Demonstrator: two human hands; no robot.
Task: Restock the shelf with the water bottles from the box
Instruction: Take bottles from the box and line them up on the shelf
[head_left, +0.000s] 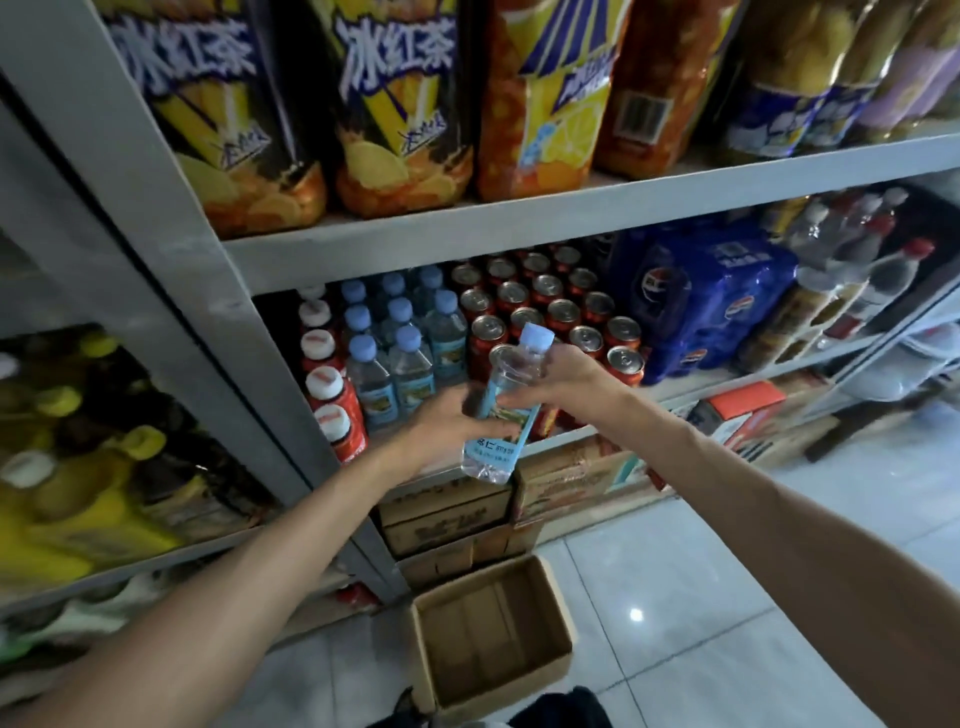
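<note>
Spanning the whole view, a grey metal shelf (467, 244) carried drinks on several levels. Along its upper level stood large tea bottles (400, 104) with yellow and orange labels, side by side. Pale floor tiles (727, 571) filled the near right. On the middle level, toward the right, sat blue shrink-wrapped cola packs (711, 291), with clear red-capped bottles (878, 280) farther right.

An open cardboard box (553, 649) stood on the floor tiles, near the foot of the shelf, its brown inside showing. Brown cartons (447, 519) were stacked under the middle level, just beyond the box.

Left of the cola packs, red cans (563, 312) stood in tight rows. Left of them stood the stocked water bottles (410, 364) with pale blue caps, rows running from near to far, and left of those a line of red bottles with white caps (332, 410).

One water bottle (501, 426) was held in the air in front of the middle level's edge, just right of the stocked ones, tilted with its blue cap up and to the right. The left grip (441, 431) was wrapped round its labelled lower half. The right grip (576, 379) held its clear upper part just below the cap.
</note>
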